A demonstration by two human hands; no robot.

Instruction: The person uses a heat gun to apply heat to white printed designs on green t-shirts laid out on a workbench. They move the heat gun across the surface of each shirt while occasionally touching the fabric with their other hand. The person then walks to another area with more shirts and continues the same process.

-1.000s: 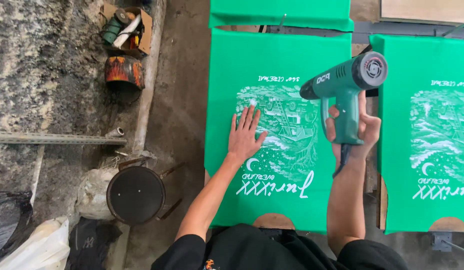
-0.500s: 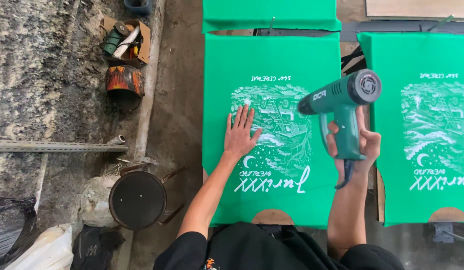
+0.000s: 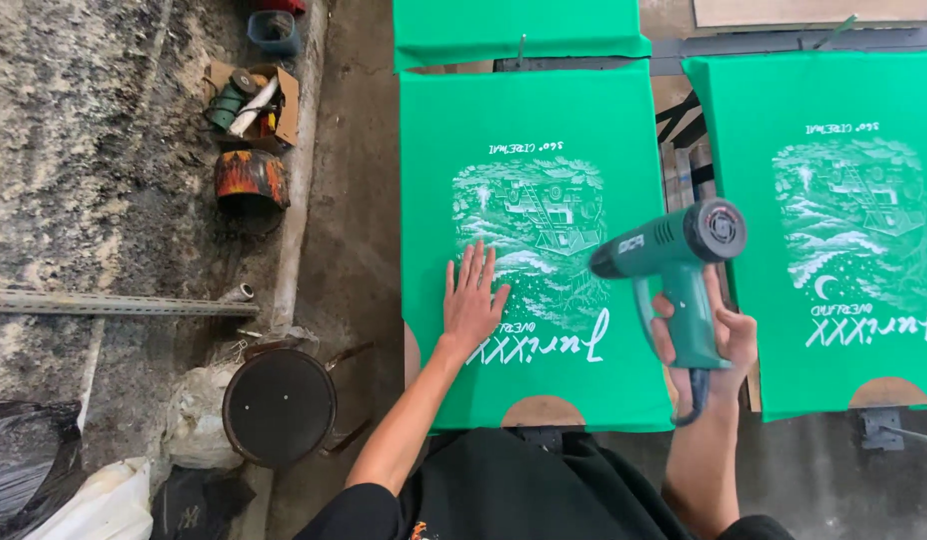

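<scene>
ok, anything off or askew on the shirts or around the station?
Nothing stands out on the boards. The middle green shirt lies flat, its white print unsmeared, with the left hand pressed flat on it. The right hand holds the green heat gun. The floor at left is cluttered: a rusty can and an open box of tools.

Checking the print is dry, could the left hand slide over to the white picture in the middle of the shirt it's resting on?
Probably yes: the left hand lies flat on the green shirt beside the white print, with nothing between them.
</scene>
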